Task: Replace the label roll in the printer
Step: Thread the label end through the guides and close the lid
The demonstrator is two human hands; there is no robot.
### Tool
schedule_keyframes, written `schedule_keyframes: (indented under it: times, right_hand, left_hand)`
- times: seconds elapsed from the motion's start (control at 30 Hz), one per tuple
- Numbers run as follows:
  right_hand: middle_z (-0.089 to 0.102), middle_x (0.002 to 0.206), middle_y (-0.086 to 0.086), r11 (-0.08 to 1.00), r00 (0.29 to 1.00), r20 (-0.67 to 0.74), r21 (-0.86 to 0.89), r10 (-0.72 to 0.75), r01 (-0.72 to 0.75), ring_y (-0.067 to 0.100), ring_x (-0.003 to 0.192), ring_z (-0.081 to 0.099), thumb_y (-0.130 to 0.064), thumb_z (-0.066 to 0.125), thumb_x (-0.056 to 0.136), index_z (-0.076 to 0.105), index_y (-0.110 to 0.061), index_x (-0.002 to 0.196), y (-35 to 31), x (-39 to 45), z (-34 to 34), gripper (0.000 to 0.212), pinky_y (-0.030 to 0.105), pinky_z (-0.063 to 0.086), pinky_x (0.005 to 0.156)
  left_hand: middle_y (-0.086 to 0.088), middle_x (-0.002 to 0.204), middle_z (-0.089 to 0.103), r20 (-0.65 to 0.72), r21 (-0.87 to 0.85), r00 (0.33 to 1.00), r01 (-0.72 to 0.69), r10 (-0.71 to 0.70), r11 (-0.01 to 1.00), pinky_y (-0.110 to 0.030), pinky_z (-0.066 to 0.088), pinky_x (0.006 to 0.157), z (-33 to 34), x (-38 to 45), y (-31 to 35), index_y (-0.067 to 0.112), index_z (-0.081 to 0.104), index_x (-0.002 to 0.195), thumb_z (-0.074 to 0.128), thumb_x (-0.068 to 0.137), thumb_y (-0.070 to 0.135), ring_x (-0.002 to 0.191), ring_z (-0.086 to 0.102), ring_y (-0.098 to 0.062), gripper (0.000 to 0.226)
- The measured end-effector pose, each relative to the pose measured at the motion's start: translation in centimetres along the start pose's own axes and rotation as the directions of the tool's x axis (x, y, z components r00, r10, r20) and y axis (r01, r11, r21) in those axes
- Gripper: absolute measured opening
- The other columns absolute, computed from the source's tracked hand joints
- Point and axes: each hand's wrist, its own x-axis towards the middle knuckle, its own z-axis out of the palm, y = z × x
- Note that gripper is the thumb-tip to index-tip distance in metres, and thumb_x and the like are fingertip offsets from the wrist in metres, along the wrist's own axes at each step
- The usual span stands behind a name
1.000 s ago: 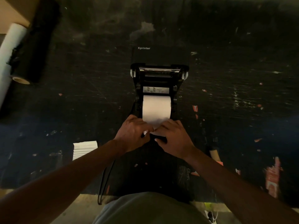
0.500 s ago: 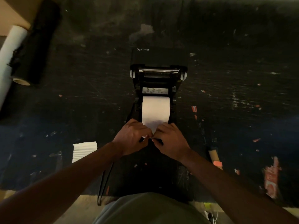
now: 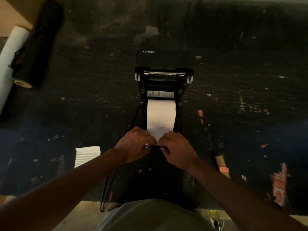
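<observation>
Head view looks straight down on a scuffed black table (image 3: 233,47), and we see the printer (image 3: 164,67) at its middle with the lid swung open away from us, the "Xprinter" name readable on the lid. Its body runs lengthwise toward us. Inside the open bay sits the label roll (image 3: 161,114), white, its axle lying across the printer from left to right, so the paper feeds off toward the near end.

We have both hands at that near end. Our left hand (image 3: 135,144) and right hand (image 3: 176,147) meet at the loose tail of the paper, knuckles up, fingertips nearly touching each other. The fingers of each hand are drawn together on the paper edge, though the light is dim and we cannot tell for certain how firmly either hand pinches it. The tail narrows to a point between the two hands.

Left of our left forearm lies a small white ribbed piece (image 3: 87,155) flat on the table. Right of our right forearm a brown cardboard tube (image 3: 222,165) lies with its length running roughly toward us. At the far left corner a large black roll (image 3: 43,40) and a white roll (image 3: 11,55) lie side by side, both slanting. A black cable (image 3: 106,189) drops off the near table edge.
</observation>
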Motion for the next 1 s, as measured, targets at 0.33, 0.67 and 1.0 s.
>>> schedule_keyframes:
  times: [0.33, 0.67, 1.0]
  right_hand:
    - [0.068, 0.092, 0.01, 0.996, 0.992, -0.095, -0.03, 0.081, -0.084, 0.032, 0.087, 0.064, -0.001, 0.076, 0.078, 0.077, -0.01, 0.088, 0.1, -2.1, 0.1, 0.014, 0.038, 0.048, 0.074]
    - [0.068, 0.092, 0.011, 0.994, 0.988, -0.131, 0.086, 0.079, -0.068, 0.032, 0.091, 0.064, 0.008, 0.068, 0.083, 0.078, -0.006, 0.097, -1.4, -5.7, -0.1, 0.021, 0.042, 0.052, 0.079]
    - [0.067, 0.095, 0.006, 0.994, 0.982, -0.175, 0.092, 0.074, -0.059, 0.026, 0.092, 0.064, 0.003, 0.068, 0.086, 0.078, -0.01, 0.099, -2.8, -8.4, 0.6, 0.021, 0.037, 0.051, 0.082]
  left_hand:
    - [0.0, 0.095, 0.079, -0.105, -0.04, 0.992, 0.071, -0.075, 0.997, -0.039, 0.052, 0.085, 1.1, -1.6, 1.1, 0.02, 0.078, 0.099, 0.076, 0.081, 0.009, 0.088, 0.072, -0.022, 0.021]
    - [-0.001, 0.104, 0.076, -0.154, -0.144, 0.987, 0.028, -0.051, 0.989, -0.021, 0.048, 0.091, 2.2, -5.0, 2.9, 0.017, 0.075, 0.108, 0.065, 0.094, 0.002, 0.099, 0.066, -0.013, 0.024]
    - [-0.001, 0.109, 0.075, -0.151, -0.15, 0.987, 0.039, -0.062, 0.988, -0.034, 0.06, 0.089, 2.1, -8.0, 5.2, 0.017, 0.075, 0.115, 0.065, 0.096, 0.003, 0.102, 0.069, -0.013, 0.025]
